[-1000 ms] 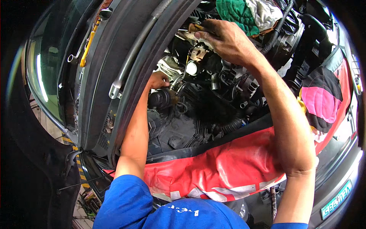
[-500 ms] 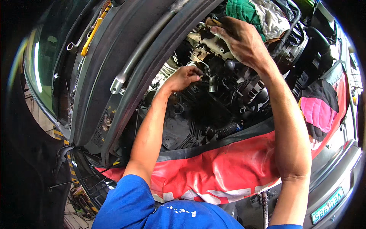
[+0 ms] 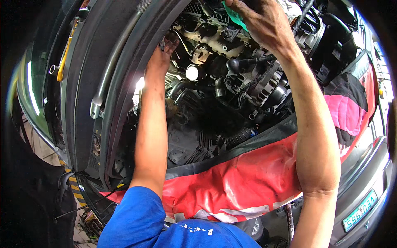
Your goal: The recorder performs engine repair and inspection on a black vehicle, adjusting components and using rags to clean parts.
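My left hand [image 3: 165, 51] reaches into the engine bay, close under the edge of the black cowl panel [image 3: 120, 82]. Its fingers look stretched out and apart, beside the metal parts of the engine [image 3: 219, 45]; no held thing shows clearly. At the top of the view my right hand [image 3: 264, 22] is over a green cloth [image 3: 235, 17]. The upper edge of the picture cuts off its fingers, so I cannot tell whether it grips anything. A bright round opening [image 3: 192, 72] shows on the engine between my two forearms.
A long steel bar tool [image 3: 111, 70] lies along the cowl, with a yellow-handled tool [image 3: 66, 58] further left. Red covering [image 3: 235, 169] drapes the near car edge. A pink and black cloth [image 3: 345, 113] rests on the right. Hoses [image 3: 240, 138] run low in the bay.
My left hand has moved farther in and left, toward the cowl edge, its fingers now extended. My right hand has gone up to the green cloth. The whole view has shifted slightly.
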A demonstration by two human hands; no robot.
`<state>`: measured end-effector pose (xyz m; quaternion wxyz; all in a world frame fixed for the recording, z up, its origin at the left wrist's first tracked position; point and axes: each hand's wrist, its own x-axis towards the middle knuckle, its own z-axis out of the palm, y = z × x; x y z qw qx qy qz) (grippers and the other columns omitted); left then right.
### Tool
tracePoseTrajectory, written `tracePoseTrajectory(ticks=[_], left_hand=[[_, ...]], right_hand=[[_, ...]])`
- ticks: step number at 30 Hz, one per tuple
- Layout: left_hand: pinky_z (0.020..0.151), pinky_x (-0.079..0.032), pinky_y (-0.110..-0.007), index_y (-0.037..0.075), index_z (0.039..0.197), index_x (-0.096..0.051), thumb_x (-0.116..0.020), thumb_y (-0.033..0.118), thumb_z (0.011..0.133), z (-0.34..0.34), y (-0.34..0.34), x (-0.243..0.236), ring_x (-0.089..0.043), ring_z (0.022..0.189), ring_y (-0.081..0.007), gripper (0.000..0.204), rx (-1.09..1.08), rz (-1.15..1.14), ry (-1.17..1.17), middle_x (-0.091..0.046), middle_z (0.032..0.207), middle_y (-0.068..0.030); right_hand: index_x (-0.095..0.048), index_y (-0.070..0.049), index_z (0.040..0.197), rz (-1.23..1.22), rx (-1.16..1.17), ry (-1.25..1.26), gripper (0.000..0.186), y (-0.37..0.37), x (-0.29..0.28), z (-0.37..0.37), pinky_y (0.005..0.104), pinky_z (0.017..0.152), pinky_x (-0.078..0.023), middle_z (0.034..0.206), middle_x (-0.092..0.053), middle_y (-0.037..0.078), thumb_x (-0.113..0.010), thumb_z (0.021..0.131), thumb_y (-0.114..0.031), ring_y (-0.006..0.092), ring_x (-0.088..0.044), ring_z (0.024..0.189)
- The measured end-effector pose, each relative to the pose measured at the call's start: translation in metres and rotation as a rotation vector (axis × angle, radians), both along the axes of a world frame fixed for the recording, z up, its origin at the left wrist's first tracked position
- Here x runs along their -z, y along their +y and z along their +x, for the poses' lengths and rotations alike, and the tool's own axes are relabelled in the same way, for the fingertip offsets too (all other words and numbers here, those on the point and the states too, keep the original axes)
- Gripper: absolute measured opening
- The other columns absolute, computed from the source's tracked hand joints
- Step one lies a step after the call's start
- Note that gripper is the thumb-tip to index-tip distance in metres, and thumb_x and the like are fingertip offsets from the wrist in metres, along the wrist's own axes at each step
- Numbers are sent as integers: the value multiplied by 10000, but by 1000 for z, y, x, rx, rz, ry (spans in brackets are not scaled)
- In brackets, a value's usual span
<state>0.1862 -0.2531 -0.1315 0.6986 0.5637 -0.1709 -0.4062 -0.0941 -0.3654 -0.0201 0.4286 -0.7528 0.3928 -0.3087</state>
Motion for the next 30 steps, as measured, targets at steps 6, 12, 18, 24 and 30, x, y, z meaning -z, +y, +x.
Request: tracePoseTrajectory(ticks=[6,12,18,24,30], left_hand=[[992,-493,-481,-10,1361,-402,-467,418,1006,7,-60,15,-568,1144,-329,560,149,165,-151,-541,1269,-224],[905,-496,-449,33,1340,-495,-537,510,954,-2,-71,25,-618,1069,-296,616,153,-16,-196,-636,1193,-147],[840,-489,-436,-6,1043,-687,-630,268,882,-16,-30,34,-651,952,-404,323,307,684,-1212,-686,1018,-240],[806,-494,-448,-44,1004,-677,-659,208,832,3,-4,56,-640,942,-436,305,196,676,-1162,-676,967,-279],[813,-500,-340,-37,1167,-590,-597,136,935,-13,9,48,-669,939,-249,289,-12,424,-977,-696,1029,-172]], right_hand=[[-671,-39,1142,-81,-16,-178,291,-3,6,3,387,810,-526,1041,-706,178,-545,982,-247,282,-673,926],[-670,-21,1134,19,18,-53,291,-3,2,-5,386,783,-517,1003,-706,199,-552,970,-230,283,-677,885],[-670,-10,1124,-64,-3,-160,285,-4,10,2,387,777,-513,987,-706,198,-550,970,-218,285,-678,878],[-670,-1,1102,-66,-16,-198,270,-3,9,3,370,770,-511,959,-711,187,-552,969,-204,275,-679,863],[-661,5,1096,-25,-10,-150,272,-1,4,2,378,727,-493,932,-698,205,-560,967,-213,273,-659,806]])
